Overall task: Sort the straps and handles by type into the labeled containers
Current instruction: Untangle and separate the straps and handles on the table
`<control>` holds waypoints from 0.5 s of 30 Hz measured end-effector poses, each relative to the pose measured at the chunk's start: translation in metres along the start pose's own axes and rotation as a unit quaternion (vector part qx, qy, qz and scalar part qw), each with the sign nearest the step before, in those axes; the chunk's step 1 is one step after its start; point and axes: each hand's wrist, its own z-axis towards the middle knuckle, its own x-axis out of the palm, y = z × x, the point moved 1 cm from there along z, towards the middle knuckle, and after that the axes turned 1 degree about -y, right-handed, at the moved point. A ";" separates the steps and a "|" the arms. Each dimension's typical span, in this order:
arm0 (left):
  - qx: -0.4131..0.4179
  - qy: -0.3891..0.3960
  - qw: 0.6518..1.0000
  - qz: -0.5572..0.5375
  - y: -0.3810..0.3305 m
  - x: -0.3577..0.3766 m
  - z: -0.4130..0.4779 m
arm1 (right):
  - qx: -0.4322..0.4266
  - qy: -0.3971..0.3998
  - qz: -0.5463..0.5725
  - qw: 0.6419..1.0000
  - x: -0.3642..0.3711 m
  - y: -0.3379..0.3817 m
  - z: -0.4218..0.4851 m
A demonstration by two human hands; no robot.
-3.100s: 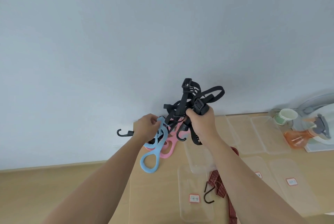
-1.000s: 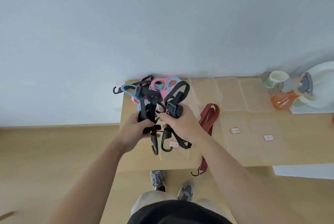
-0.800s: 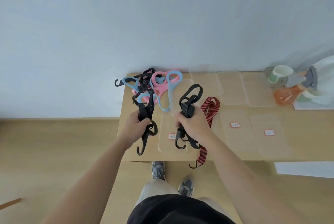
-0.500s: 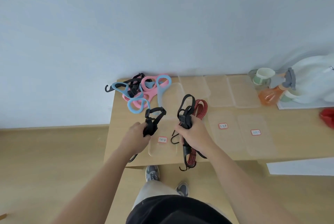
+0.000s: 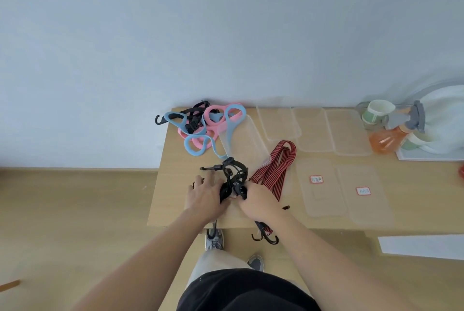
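Note:
Both hands are low over the table's front left part, each on a black hooked strap (image 5: 234, 176) whose loops bunch up between them. My left hand (image 5: 206, 194) lies over one strap, which runs under the palm; its hook hangs below the table edge. My right hand (image 5: 258, 201) grips the other strap at its buckle. A clear labeled container (image 5: 232, 211) lies mostly hidden under the hands. A red striped bungee cord (image 5: 276, 170) lies just right of them, its hooks over the edge. Pink and blue handles (image 5: 208, 127), tangled with more black straps, are piled at the back left.
Two clear labeled containers (image 5: 319, 195) (image 5: 364, 205) sit at the front right. Clear lids (image 5: 313, 132) line the back, and one (image 5: 247, 142) lies by the pile. A cup (image 5: 376, 112) and an orange spray bottle (image 5: 389, 137) stand at the far right.
Both hands have come down from in front of the wall to the table's front, each carrying a black strap pulled apart from the other. The view has tilted down.

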 end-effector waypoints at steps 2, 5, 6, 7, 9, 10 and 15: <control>0.000 -0.003 1.000 0.012 0.006 0.001 -0.001 | 0.016 0.000 -0.025 1.000 0.004 -0.003 0.002; -0.003 -0.004 1.000 0.028 0.018 -0.001 -0.002 | 0.020 -0.003 -0.046 0.999 0.005 -0.005 0.004; -0.002 -0.006 0.999 0.033 0.021 -0.001 -0.003 | 0.022 -0.007 -0.048 0.999 0.005 -0.006 0.005; -0.001 -0.010 0.999 0.034 0.023 -0.001 -0.004 | 0.024 -0.011 -0.045 0.999 0.004 -0.006 0.006; 0.001 -0.020 0.999 0.033 0.027 -0.002 -0.005 | 0.025 -0.017 -0.036 0.999 0.002 -0.006 0.008; 0.001 -0.025 0.999 0.033 0.028 -0.002 -0.006 | 0.022 -0.020 -0.032 0.999 0.001 -0.006 0.009; -0.004 -0.030 0.998 0.047 0.025 -0.003 -0.007 | 0.018 -0.038 -0.001 0.999 -0.004 -0.005 0.012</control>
